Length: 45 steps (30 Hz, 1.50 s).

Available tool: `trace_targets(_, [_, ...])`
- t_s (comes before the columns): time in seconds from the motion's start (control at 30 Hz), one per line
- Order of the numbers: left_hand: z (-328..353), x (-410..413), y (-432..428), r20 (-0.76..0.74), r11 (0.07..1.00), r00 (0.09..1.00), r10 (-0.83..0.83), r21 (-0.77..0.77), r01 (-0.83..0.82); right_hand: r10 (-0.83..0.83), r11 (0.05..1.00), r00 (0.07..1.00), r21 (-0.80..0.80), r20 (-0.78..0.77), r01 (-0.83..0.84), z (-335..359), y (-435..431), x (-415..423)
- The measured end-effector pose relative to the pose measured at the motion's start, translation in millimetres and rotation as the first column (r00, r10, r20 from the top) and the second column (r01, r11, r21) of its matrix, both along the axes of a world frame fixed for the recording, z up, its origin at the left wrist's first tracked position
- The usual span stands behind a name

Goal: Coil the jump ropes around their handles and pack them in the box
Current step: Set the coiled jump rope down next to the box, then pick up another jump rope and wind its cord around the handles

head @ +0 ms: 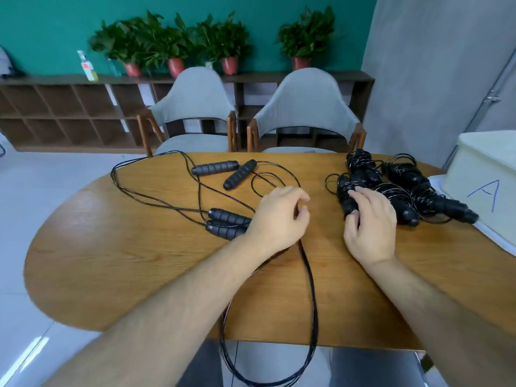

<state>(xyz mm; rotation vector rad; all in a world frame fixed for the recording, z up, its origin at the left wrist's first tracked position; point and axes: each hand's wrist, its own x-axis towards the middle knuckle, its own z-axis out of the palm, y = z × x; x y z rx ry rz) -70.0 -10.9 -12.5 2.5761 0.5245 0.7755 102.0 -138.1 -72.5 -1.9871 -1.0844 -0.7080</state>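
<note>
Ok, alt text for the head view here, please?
A person's left hand grips a loose rope on a wooden table while the right hand rests on a pile of coiled ropes beside a white box. Another uncoiled rope lies behind.

One view only, head-worn, wide-angle. Sits at the near edge of the oval wooden table (125,261), facing forward and down across it. Left hand (276,219) and right hand (368,222) close under the lens, mid-frame. Two grey upholstered chairs (195,93) and teal wall (55,23) far opposite. Edges bow.
</note>
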Motion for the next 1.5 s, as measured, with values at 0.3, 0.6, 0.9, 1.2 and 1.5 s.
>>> trace_targets(0.3, [-62, -132, 49, 0.038, 0.953, 0.952, 0.303, -0.024, -0.302, 0.276, 0.802, 0.894, -0.427, -0.354, -0.417, 15, 72, -136])
trace_targets(0.6, [-73, -130, 63, -0.036, 0.924, 0.941, 0.336, -0.181, -0.337, 0.139, 0.846, 0.866, -0.396, -0.481, -0.356, 7, 100, -149])
trace_targets(0.9, [-69, -132, 64, -0.056, 0.844, 0.924, 0.377, -0.390, -0.368, 0.226, 0.730, 0.682, -0.343, -0.696, -0.592, 17, 102, -174])
trace_targets(1.2, [-43, -118, 60, -0.302, 0.756, 0.853, 0.425, -0.399, -0.519, 0.205, 0.605, 0.522, -0.312, -0.828, -0.733, 25, 95, -173])
trace_targets(1.5, [-32, -156, 58, -0.523, 0.765, 0.667, 0.531, -0.043, -0.643, 0.202, 0.808, 0.802, -0.366, -0.562, -0.461, 37, 111, -196])
